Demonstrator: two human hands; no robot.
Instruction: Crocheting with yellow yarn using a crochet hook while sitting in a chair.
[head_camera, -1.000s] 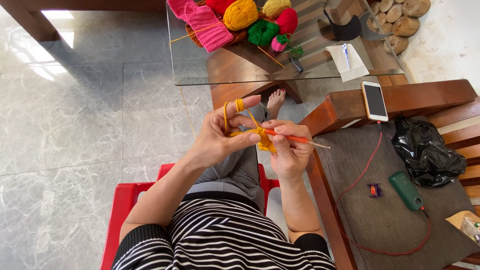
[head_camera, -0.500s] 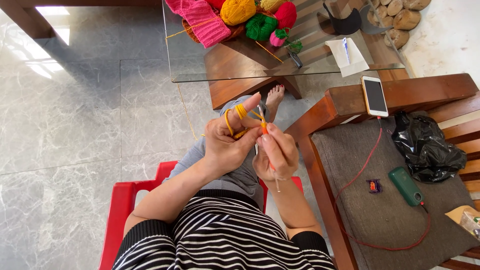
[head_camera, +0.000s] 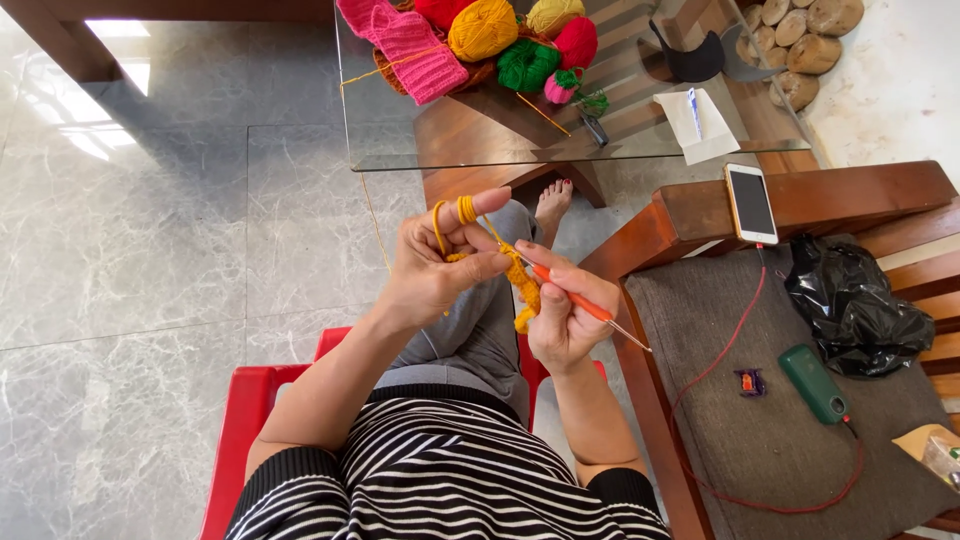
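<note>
An orange crochet hook (head_camera: 580, 300) is being gripped by the right hand (head_camera: 560, 310); yellow yarn (head_camera: 462, 210) is being held wound around the closed left hand (head_camera: 435, 270), beside the crocheted piece (head_camera: 522, 290).

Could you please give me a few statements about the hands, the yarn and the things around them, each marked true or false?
1. The right hand holds an orange crochet hook. True.
2. Yellow yarn is wound around a finger of the left hand. True.
3. The phone lies on the glass table. False: it rests on the wooden armrest.
4. The person sits on a blue stool. False: the stool is red.
</note>
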